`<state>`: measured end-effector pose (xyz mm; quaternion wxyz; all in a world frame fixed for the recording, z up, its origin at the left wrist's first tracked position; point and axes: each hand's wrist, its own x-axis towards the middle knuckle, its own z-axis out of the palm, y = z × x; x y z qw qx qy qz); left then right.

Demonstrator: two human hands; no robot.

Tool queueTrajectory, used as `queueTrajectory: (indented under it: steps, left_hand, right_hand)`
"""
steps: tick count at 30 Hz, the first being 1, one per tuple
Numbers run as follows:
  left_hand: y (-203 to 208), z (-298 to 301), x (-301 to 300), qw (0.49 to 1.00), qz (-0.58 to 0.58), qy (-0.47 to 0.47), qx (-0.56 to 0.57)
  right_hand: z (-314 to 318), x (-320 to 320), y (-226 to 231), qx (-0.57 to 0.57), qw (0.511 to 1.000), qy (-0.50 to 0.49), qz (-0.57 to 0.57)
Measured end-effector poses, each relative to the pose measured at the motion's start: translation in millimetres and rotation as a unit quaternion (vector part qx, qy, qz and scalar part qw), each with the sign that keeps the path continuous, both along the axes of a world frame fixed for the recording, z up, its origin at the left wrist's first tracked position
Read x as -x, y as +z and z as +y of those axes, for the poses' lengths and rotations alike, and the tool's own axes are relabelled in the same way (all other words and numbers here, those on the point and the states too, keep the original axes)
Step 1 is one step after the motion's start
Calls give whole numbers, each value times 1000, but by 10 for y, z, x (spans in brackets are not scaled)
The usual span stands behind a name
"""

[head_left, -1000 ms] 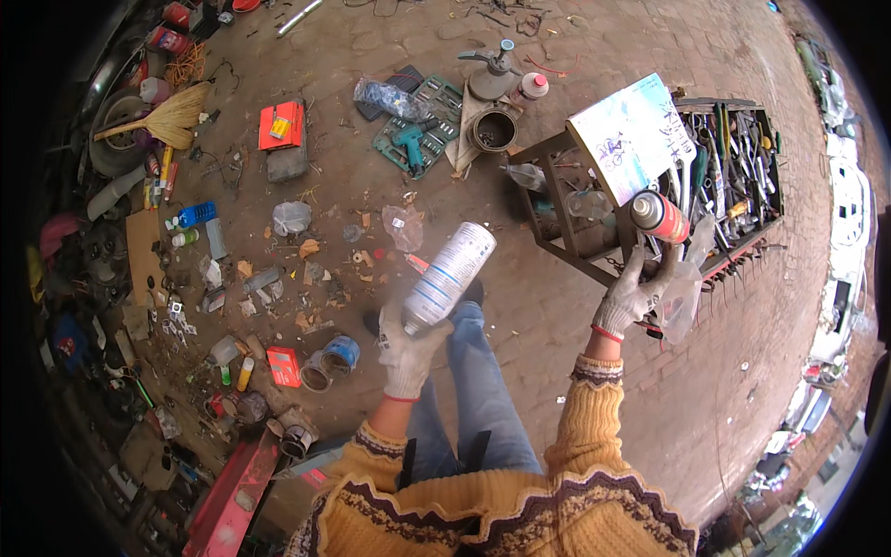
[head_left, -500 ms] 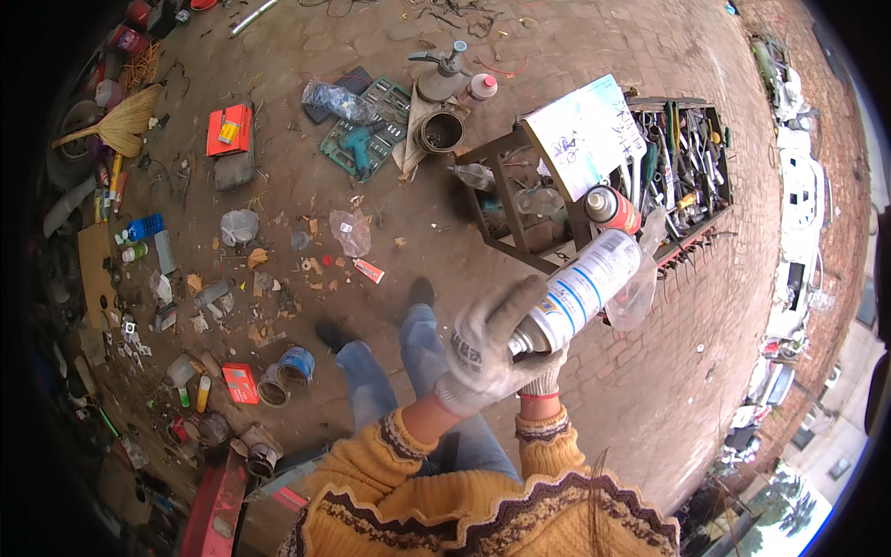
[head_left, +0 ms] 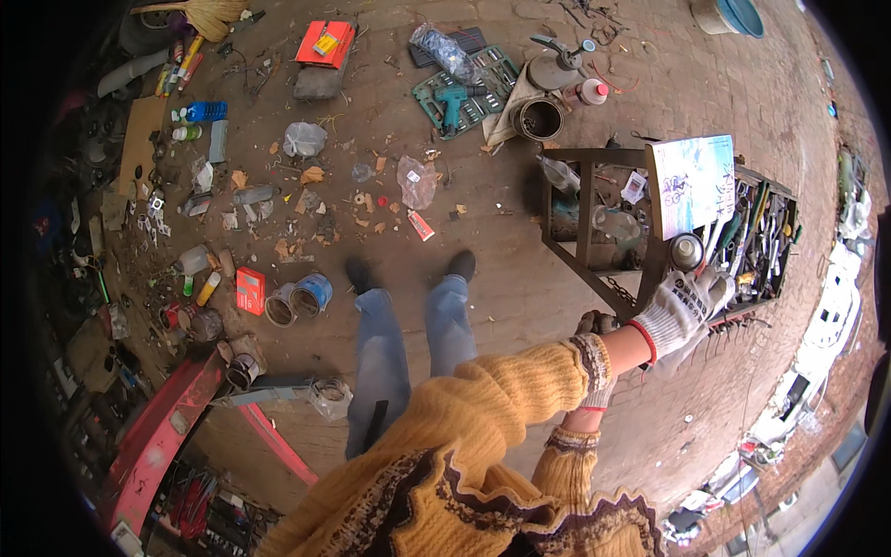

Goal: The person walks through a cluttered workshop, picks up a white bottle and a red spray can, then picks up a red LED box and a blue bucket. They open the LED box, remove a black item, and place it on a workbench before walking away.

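Note:
My left hand [head_left: 685,306], in a white knit glove with a red cuff, reaches across to the front of the tool cart [head_left: 650,269]. Its fingers bend over the tray edge; what they grip, if anything, is hidden. Just beyond the knuckles stands a spray can [head_left: 687,251], its grey top facing me. My right hand [head_left: 597,325] is mostly covered by the left forearm; only dark, curled glove fingers and a cuff show. The white spray can with blue stripes is out of sight. Clear plastic [head_left: 685,355] hangs beside the left wrist.
Wrenches and other hand tools [head_left: 756,237] fill the cart tray. A marked white-and-blue board [head_left: 691,186] leans over it. On the paving lie a green drill [head_left: 452,107], a socket case [head_left: 501,74], a tin [head_left: 538,119] and an orange box [head_left: 251,290]. A red metal frame [head_left: 167,427] stands lower left.
My left hand has moved right to the cart, away from the white spray can both hands were on. That can has gone from sight. The view has shifted, bringing my legs further into the picture.

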<state>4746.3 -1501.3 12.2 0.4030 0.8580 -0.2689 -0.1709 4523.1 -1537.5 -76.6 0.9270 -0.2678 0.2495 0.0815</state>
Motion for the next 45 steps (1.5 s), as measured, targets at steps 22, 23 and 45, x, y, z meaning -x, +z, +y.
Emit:
queueTrajectory:
  steps: [22,23,45]
  left_hand:
    - [-547,3171,1586,827,290,408,255]
    - [-514,3276,1626,837,267,410,246]
    - [-447,5261,2505,818,203,525,116]
  right_hand:
    - [2002,-926,558,340,905,227,118]
    - [2124,-923,573,340,903,241,106]
    - [4167,-373,459,540,642,501,-213]
